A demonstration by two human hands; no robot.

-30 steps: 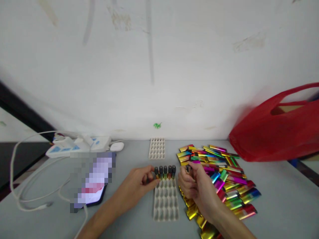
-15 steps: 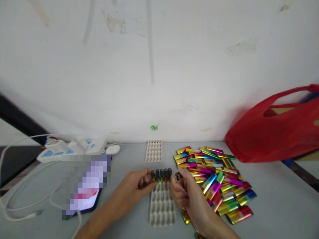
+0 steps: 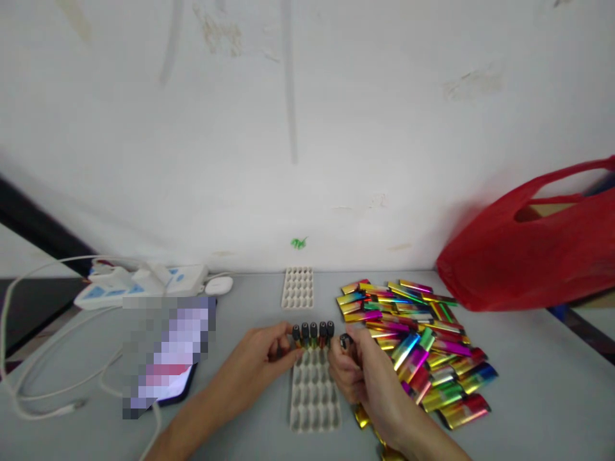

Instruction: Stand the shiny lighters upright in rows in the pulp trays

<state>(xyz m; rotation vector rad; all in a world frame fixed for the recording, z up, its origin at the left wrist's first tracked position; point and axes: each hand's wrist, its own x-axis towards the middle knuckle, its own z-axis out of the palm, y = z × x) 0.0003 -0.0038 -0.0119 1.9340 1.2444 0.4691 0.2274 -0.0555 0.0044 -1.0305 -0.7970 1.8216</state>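
Observation:
Several black-topped lighters (image 3: 314, 331) stand upright in a row across the far end of a pale tray (image 3: 315, 397) with rows of hollows. At the left end of that row, my left hand (image 3: 269, 352) has thumb and fingers around the end lighter. My right hand (image 3: 360, 368) is closed on a lighter (image 3: 344, 341), just right of the row; its black and metal top shows and the rest is hidden in the fingers. Beside my right hand spreads a pile of shiny multicoloured lighters (image 3: 423, 352).
Near the wall sits a second pale tray (image 3: 298, 288). A phone (image 3: 177, 358), white cables, a power strip (image 3: 144, 285) and a small white case (image 3: 218, 285) are on the left. At the right stands a red bag (image 3: 528, 243).
The view has shifted slightly. Both hands keep nearly the same pose around the row of lighters, and the lighter in my right hand shows a little more of its top.

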